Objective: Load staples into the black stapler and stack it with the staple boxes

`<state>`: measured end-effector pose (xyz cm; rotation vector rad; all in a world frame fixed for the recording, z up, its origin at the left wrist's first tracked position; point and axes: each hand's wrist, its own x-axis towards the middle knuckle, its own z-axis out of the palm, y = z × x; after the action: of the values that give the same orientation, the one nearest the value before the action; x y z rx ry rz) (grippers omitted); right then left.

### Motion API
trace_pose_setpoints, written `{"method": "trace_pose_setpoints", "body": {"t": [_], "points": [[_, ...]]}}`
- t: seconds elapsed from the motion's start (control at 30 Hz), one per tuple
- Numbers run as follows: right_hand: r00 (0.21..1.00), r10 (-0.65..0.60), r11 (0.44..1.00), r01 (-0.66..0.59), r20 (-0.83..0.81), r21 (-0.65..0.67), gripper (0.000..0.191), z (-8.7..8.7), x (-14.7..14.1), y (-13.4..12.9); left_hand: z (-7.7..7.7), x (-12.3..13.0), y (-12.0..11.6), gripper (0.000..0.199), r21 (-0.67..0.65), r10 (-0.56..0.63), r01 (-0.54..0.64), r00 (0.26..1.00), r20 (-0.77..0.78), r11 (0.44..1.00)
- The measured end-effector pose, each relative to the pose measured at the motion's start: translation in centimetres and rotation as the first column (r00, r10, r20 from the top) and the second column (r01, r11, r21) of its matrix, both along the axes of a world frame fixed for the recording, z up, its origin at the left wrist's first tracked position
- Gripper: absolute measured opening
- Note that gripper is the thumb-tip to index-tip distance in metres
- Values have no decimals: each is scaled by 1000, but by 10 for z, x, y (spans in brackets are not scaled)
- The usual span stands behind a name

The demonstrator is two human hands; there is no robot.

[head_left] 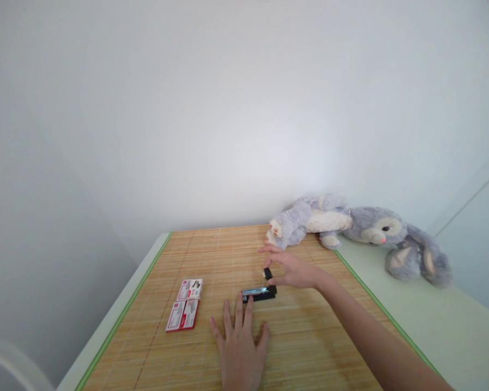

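A black stapler [258, 294] lies on the bamboo mat with its top arm swung up, so the shiny metal staple channel shows. Between the thumb and fingers of my right hand [290, 270] is the raised black top arm [268, 273], at the stapler's right end. My left hand [241, 347] rests flat with its fingers spread, the middle fingertips at the stapler's left end. Whether staples sit in the channel is too small to tell. Two small red-and-white staple boxes [183, 305] lie side by side to the left of my left hand.
The green-edged bamboo mat [204, 255] covers much of the pale table [444, 320]. A grey plush rabbit [330, 220] lies along the back right, against the white wall [228, 108]. At the lower left corner, a pale curved object [16, 361] is partly in view.
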<state>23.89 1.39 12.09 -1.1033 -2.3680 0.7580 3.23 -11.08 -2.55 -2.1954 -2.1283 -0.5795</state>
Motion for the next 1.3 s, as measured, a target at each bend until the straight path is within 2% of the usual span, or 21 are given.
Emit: {"method": "trace_pose_setpoints", "body": {"t": [0.03,0.1,0.17,0.27,0.4,0.47,0.5,0.6,0.7,0.8,0.87,0.93,1.0,1.1,1.17,1.3], "points": [[999,-50,999,50,4,15,27,3,15,-3,-1,0,0,61,3,2,-2,1000,-1,1000],[990,-134,991,134,34,8,26,-1,44,-9,-1,0,0,62,8,2,-2,1000,-2,1000],[979,-201,979,202,14,-14,27,-17,68,-15,-2,1,0,64,11,-2,2,1000,1,1000],[958,-285,955,284,-6,-90,31,-49,88,-22,-1,2,-1,63,8,-23,22,1000,11,1000],[949,-314,939,306,-27,-156,53,-80,98,-38,5,-9,-4,54,12,-51,51,998,31,999],[937,-341,925,320,-77,-202,66,-88,103,-52,11,-27,-5,48,74,20,-22,999,30,997],[925,-361,912,324,-117,-252,68,-92,105,-60,14,-40,-5,45,120,93,-96,995,31,988],[886,-421,860,321,-195,-395,60,-101,107,-85,20,-82,-6,46,230,337,-341,940,58,912],[871,-429,826,271,-239,-495,55,-108,95,-107,16,-112,-10,42,254,404,-404,913,55,879],[844,-441,778,190,-305,-598,57,-115,69,-122,5,-117,-20,38,209,310,-311,950,40,927],[820,-480,734,180,-313,-654,59,-119,49,-128,-3,-109,-27,39,126,147,-152,988,56,980],[803,-509,698,174,-310,-695,61,-121,29,-130,-6,-95,-30,42,33,-23,19,993,114,999],[794,-523,664,151,-310,-733,63,-121,11,-129,-4,-79,-29,51,-28,-119,127,973,199,991],[787,-525,630,105,-323,-769,64,-119,-8,-124,5,-55,-21,70,-63,-198,228,930,311,972],[784,-517,633,79,-345,-770,62,-120,-16,-122,12,-41,-15,77,-77,-241,286,901,361,955],[775,-533,649,116,-339,-752,62,-126,-22,-120,16,-21,-9,76,-90,-302,369,859,414,925]]}}
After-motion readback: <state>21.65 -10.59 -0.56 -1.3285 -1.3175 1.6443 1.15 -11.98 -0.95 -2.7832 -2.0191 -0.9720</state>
